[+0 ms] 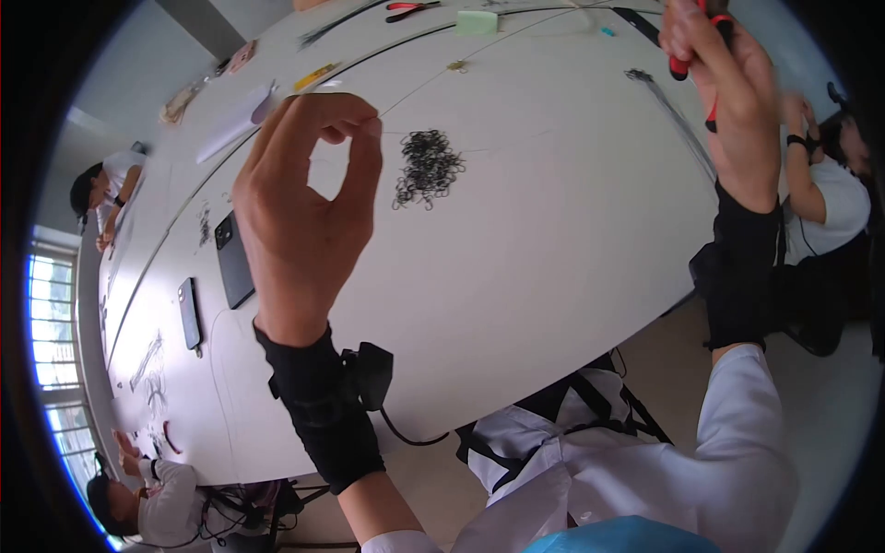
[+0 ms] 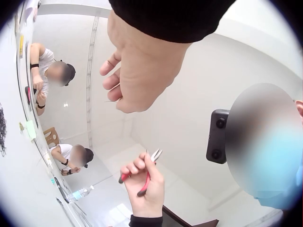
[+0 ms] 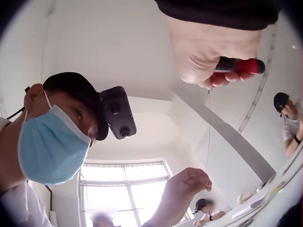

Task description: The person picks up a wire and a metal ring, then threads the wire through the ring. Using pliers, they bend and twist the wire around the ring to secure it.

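My left hand (image 1: pixel 309 203) is raised over the table, thumb and forefinger pinching the end of a thin wire (image 1: pixel 419 85). The right wrist view shows the wire (image 3: pixel 209 127) stretched between both hands. Higher at the right, my right hand (image 1: pixel 737 101) grips red-and-black pliers (image 1: pixel 679 66); in the left wrist view the plier jaws point up, clear of the fingers, and whether they hold anything cannot be told. A pile of small dark wire loops (image 1: pixel 429 169) lies on the white table (image 1: pixel 516 267), just right of my left hand.
Two phones (image 1: pixel 190 313) (image 1: pixel 234 260) lie left of my left forearm. Toward the far side are a yellow tool (image 1: pixel 315 76), a green paper (image 1: pixel 477 23), other pliers (image 1: pixel 412 9) and a bundle of wires (image 1: pixel 678 120). People sit at the left and right.
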{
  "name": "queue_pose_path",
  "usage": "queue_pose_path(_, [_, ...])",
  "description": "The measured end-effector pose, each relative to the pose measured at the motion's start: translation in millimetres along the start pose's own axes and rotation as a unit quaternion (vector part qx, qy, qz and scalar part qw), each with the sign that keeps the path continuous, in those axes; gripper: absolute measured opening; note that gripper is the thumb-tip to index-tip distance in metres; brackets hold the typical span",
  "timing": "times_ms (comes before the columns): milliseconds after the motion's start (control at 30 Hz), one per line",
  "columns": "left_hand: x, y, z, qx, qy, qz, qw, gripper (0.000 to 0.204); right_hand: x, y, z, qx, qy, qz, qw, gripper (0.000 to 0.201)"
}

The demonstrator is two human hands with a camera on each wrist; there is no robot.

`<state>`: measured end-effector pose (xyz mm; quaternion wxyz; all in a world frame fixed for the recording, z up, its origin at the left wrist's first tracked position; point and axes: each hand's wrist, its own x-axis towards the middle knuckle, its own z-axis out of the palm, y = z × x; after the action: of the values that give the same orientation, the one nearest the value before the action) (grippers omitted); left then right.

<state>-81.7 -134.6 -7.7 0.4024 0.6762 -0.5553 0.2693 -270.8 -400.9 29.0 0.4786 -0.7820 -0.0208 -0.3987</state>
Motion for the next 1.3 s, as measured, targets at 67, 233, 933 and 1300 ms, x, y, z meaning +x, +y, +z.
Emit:
queue_pose_path(67, [1, 1, -9, 0.014, -0.051, -0.029, 0.998, 0.007, -12, -22, -57, -0.079, 0.051, 0.034, 0.995, 0.024])
queue_pose_path(233, [-2, -8, -41, 0.067, -0.079, -0.051, 0.993, 0.011, -86, -109, -209, -0.273, 0.213, 0.166, 0.923, 0.024])
queue_pose_path(933, [-21, -40, -104, 0.237, -0.022, -0.127, 0.963, 0.029, 13, 151, -194, -0.641, -0.152, 0.341, 0.671, 0.048])
queue_pose_path(1300, [-17, -59, -110, 0.269, -0.088, 0.000, 0.959, 0.023, 24, 263, -173, -0.635, -0.031, 0.374, 0.676, 0.049])
